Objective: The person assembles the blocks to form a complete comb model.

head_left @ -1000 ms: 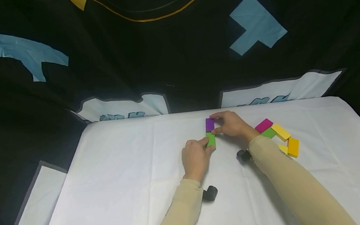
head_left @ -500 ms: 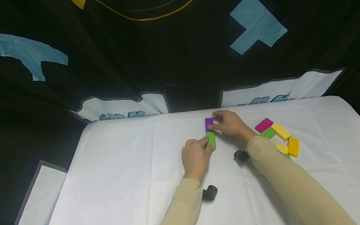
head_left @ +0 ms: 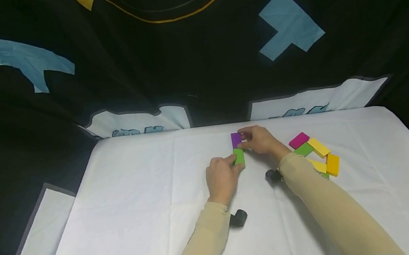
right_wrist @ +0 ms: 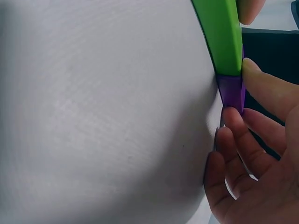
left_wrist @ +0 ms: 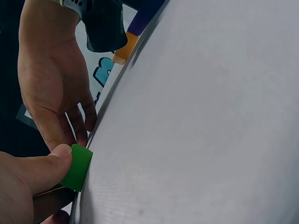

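A purple block (head_left: 236, 140) lies end to end with a green block (head_left: 239, 157) on the white table. My left hand (head_left: 222, 179) pinches the green block between thumb and fingers; in the left wrist view, the thumb presses the face of this green block (left_wrist: 78, 167). On the far side, my right hand (head_left: 260, 139) holds the purple block. The right wrist view shows its thumb at the block's side near the seam and fingertips at the far end of the purple block (right_wrist: 231, 91).
Right of my right forearm is a loose group of blocks: a magenta block (head_left: 299, 140), a green block (head_left: 303, 149), and several yellow ones, including an orange-yellow block (head_left: 333, 164). My sleeve partly covers this group. A dark curtain (head_left: 186, 71) hangs behind the table.
My right index finger lifted off the purple block's far end, then came back to it. The purple block shifted slightly left, into line with the green one. My left hand stayed in place.
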Demonstrator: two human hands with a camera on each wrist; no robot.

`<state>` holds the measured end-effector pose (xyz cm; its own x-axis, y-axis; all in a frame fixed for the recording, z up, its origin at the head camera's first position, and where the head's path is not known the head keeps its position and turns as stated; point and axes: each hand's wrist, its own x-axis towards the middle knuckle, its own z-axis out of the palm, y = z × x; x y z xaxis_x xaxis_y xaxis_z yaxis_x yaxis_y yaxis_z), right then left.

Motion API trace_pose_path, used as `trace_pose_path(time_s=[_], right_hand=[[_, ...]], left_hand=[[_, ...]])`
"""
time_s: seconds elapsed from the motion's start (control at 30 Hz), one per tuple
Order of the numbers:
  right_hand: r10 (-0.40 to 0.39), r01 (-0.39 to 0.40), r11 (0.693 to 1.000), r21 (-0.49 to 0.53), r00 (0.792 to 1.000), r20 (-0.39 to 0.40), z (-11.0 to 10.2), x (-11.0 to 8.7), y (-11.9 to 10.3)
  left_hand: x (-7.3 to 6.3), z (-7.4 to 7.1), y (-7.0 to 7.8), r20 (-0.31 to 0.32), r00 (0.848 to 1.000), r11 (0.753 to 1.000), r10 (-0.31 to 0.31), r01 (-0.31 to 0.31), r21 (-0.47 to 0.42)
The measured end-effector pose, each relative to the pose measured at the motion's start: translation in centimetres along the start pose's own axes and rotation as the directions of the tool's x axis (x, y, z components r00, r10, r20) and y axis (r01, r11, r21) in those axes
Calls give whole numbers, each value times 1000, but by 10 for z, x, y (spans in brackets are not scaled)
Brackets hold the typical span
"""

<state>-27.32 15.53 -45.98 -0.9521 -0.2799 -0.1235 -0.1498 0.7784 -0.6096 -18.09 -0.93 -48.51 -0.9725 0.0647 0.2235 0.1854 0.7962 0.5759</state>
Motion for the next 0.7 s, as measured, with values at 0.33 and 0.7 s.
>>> trace_pose_path(time_s=[0.33, 0.7], right_hand=[[12, -11, 1000, -14, 1000, 5, 1, 1, -3], [-19, 19, 999, -35, 1000, 2, 1, 1, 0]], left_hand=[[1, 0, -2, 6, 1000, 999, -9, 9, -33], [1, 2, -3, 20, 1000, 999, -17, 17, -37]])
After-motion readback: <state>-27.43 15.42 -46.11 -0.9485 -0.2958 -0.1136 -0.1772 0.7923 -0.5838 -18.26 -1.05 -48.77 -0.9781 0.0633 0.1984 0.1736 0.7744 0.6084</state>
